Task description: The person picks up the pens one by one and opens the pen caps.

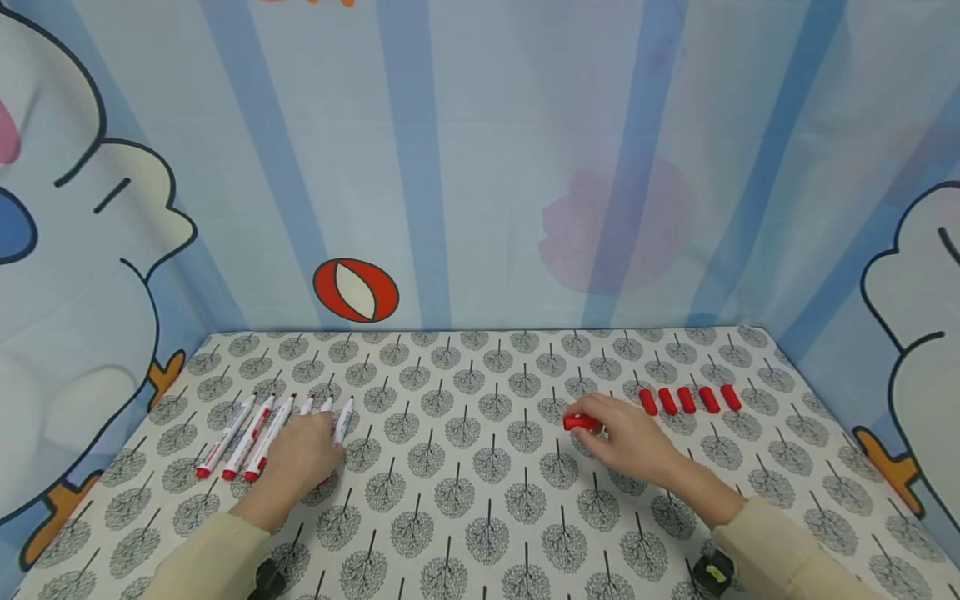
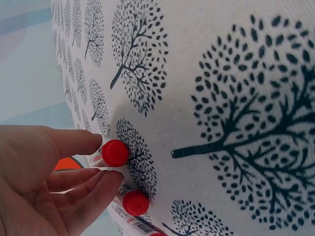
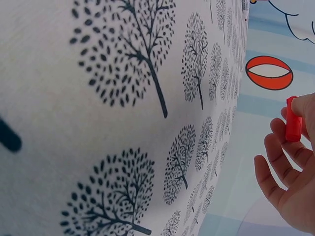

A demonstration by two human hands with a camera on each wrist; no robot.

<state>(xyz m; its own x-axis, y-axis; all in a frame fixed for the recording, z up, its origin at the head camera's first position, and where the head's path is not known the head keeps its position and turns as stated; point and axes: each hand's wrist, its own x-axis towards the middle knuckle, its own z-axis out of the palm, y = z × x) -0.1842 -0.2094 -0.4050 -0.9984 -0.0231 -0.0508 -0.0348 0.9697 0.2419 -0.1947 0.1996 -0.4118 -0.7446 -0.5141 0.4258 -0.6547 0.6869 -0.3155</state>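
My left hand (image 1: 305, 454) is over a row of white markers (image 1: 242, 439) with red ends, at the left of the table. In the left wrist view its thumb and fingers pinch one marker (image 2: 114, 153) near its red end, and another marker (image 2: 135, 203) lies just below the fingers. The far tips of the markers are bare, without caps. My right hand (image 1: 624, 437) holds a red marker cap (image 1: 582, 423) between thumb and fingers, above the middle right of the table. The right wrist view shows this cap (image 3: 294, 119) pinched, with the other fingers spread loosely.
Several red caps (image 1: 688, 400) lie in a neat row on the cloth, beyond and right of my right hand. The tablecloth (image 1: 450, 533) is white with a tree print. A light blue cartoon curtain (image 1: 487, 167) hangs behind the table.
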